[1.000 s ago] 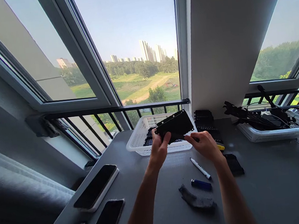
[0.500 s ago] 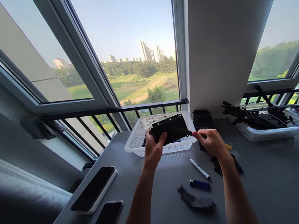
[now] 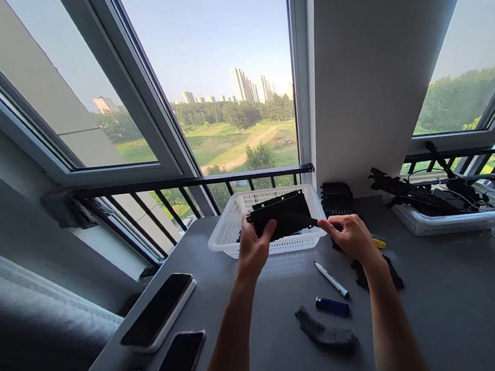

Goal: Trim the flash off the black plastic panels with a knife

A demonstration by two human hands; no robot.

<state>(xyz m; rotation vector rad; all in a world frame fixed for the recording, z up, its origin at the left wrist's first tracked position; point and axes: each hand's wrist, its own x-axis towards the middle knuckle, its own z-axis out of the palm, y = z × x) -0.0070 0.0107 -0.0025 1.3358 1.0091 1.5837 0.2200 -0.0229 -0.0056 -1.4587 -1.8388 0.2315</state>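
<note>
My left hand [image 3: 254, 244] grips the left end of a flat black panel [image 3: 283, 216] with notched edges, its thumb lying on the face. The panel is held tilted above a white plastic basket [image 3: 222, 241], which has small dark pieces inside. My right hand [image 3: 349, 235] is closed around a slim black tool [image 3: 310, 221]. The tool's thin front end lies over the panel's lower right part; its handle is hidden in my fist, so its exact kind does not show.
On the grey table lie a white marker [image 3: 331, 279], a blue lighter [image 3: 332, 306] and a curved dark grey cloth-like piece [image 3: 326, 330]. Two phones [image 3: 158, 310] are at left. Black ribbed parts [image 3: 336, 195] stand behind my right hand. Another basket [image 3: 426, 223] holds cables and black parts.
The camera view has shifted slightly, so the table and window sit a little further right. Both hands keep their grip, with the panel and the tool almost where they were.
</note>
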